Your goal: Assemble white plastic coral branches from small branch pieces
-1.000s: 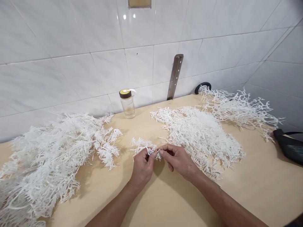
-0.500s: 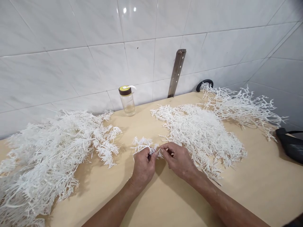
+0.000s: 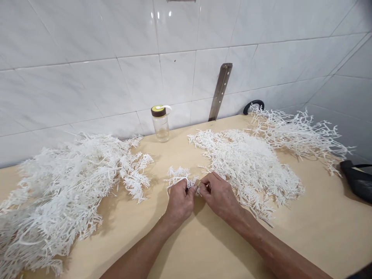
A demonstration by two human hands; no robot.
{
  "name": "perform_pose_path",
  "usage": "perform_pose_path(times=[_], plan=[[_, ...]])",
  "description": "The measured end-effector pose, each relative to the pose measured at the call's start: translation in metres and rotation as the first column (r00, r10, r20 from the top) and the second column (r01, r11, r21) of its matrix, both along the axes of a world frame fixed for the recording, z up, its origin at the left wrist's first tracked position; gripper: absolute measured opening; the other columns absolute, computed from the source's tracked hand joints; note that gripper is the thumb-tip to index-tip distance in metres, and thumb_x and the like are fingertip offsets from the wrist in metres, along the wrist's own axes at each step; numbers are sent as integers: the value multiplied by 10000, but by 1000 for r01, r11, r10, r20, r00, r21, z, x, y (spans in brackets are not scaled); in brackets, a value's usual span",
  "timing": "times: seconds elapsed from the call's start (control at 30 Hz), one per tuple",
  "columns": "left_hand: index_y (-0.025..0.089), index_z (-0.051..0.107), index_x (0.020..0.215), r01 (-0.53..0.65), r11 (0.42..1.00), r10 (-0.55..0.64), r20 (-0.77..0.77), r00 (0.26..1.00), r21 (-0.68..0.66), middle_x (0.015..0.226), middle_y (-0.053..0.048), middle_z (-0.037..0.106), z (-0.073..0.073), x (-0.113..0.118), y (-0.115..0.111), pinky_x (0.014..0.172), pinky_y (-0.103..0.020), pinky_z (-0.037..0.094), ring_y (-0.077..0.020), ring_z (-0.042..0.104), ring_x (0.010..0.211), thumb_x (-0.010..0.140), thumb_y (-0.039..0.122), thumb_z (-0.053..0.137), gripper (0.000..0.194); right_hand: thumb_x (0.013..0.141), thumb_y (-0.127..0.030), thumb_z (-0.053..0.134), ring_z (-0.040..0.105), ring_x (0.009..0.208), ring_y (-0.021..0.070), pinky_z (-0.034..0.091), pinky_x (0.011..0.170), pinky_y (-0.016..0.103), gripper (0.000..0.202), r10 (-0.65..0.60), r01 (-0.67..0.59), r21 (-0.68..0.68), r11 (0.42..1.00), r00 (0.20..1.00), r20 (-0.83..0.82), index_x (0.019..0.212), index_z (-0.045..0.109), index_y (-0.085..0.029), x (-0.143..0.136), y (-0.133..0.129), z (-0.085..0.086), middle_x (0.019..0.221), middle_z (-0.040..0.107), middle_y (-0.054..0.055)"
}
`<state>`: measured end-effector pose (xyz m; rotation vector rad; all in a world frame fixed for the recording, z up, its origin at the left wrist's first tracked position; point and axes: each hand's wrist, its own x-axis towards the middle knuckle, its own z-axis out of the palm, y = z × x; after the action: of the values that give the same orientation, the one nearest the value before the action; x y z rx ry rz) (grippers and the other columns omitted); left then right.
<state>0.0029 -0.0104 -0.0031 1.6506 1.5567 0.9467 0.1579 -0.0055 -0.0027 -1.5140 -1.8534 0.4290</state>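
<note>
My left hand [image 3: 180, 199] is closed on a white branching plastic sprig [image 3: 178, 175], whose feathery tips stick out beyond the fingers. Thumb and forefinger of my right hand [image 3: 218, 195] are pinched together at the sprig's right end, close to the left thumb; the small piece between those fingertips is too fine to make out. To the left lies a large heap of white feathery sprigs [image 3: 72, 190]. On the right, just past my right hand, spreads a flatter pile of similar sprigs [image 3: 250, 162].
Barer white branched stems [image 3: 302, 130] lie at the back right, near a black curved object [image 3: 254, 105] and another black object [image 3: 359, 180]. A clear jar [image 3: 161, 128] with a brown and yellow lid stands by the tiled wall. A perforated metal strip [image 3: 220, 93] leans there on the tan table [image 3: 226, 248].
The view has shifted slightly, so most things sit a little further right. Both hands keep their hold, and the right fingertips have moved only slightly at the sprig.
</note>
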Motion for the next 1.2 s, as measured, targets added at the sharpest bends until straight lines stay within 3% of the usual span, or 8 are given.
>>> perform_pose_path(times=[0.13, 0.37, 0.43, 0.5, 0.63, 0.8, 0.97, 1.2], plan=[[210, 336, 581, 3, 1000, -1, 78, 997, -26, 551, 56, 327, -3, -2, -1, 527, -242, 259, -107, 314, 541, 813, 433, 548, 385, 833, -291, 516, 578, 426, 159, 434, 458, 249, 123, -229, 155, -341, 927, 955, -187, 798, 589, -198, 22, 8, 11, 469, 572, -32], [215, 327, 580, -47, 999, 51, 182, 982, -26, 515, 59, 338, -9, 0, -1, 494, -236, 258, -99, 321, 506, 844, 489, 565, 449, 843, -392, 576, 599, 433, 143, 487, 537, 288, 245, -388, 385, -57, 921, 897, -211, 943, 632, -175, 49, 13, 18, 684, 671, 23], [216, 314, 577, -47, 999, 48, 170, 984, -11, 511, 60, 328, -8, 1, -2, 493, -239, 254, -98, 315, 505, 842, 487, 574, 460, 856, -391, 557, 588, 433, 136, 478, 507, 280, 261, -310, 298, -86, 951, 924, -226, 979, 654, -182, 44, 10, 19, 704, 664, 21], [215, 311, 576, -40, 999, 39, 162, 986, 2, 519, 61, 309, -6, 1, -3, 496, -242, 252, -98, 306, 511, 842, 486, 574, 461, 868, -422, 541, 555, 402, 127, 452, 437, 262, 309, -158, 88, -233, 969, 940, -303, 1018, 673, -185, 36, 7, 20, 656, 634, 1], [213, 317, 576, -21, 999, 16, 144, 989, 27, 539, 60, 290, -4, 2, -4, 507, -247, 251, -99, 290, 524, 838, 459, 572, 441, 869, -442, 552, 500, 381, 103, 417, 385, 229, 327, 59, -249, -415, 875, 906, -418, 1005, 708, -189, 19, 1, 21, 580, 583, -31], [214, 327, 583, -17, 999, 12, 108, 994, 43, 544, 58, 297, -4, 2, -3, 516, -252, 251, -105, 293, 534, 845, 445, 552, 416, 865, -396, 564, 502, 376, 93, 409, 386, 209, 259, 42, -209, -433, 877, 930, -364, 917, 725, -200, 13, 1, 17, 544, 573, -46], [219, 274, 586, -51, 997, 46, 65, 997, 62, 541, 63, 265, -6, 3, -3, 509, -254, 226, -105, 255, 532, 851, 441, 548, 441, 843, -390, 579, 506, 362, 71, 436, 398, 216, 227, -16, -141, -444, 885, 943, -331, 862, 691, -193, 11, 1, 14, 720, 669, -18], [220, 252, 591, -40, 997, 39, 9, 999, 70, 537, 62, 264, -8, 4, -3, 513, -262, 215, -111, 247, 532, 864, 437, 525, 442, 862, -330, 527, 528, 389, 80, 441, 427, 220, 169, -2, -187, -468, 864, 927, -376, 831, 629, -198, 9, 1, 8, 728, 645, -27]])
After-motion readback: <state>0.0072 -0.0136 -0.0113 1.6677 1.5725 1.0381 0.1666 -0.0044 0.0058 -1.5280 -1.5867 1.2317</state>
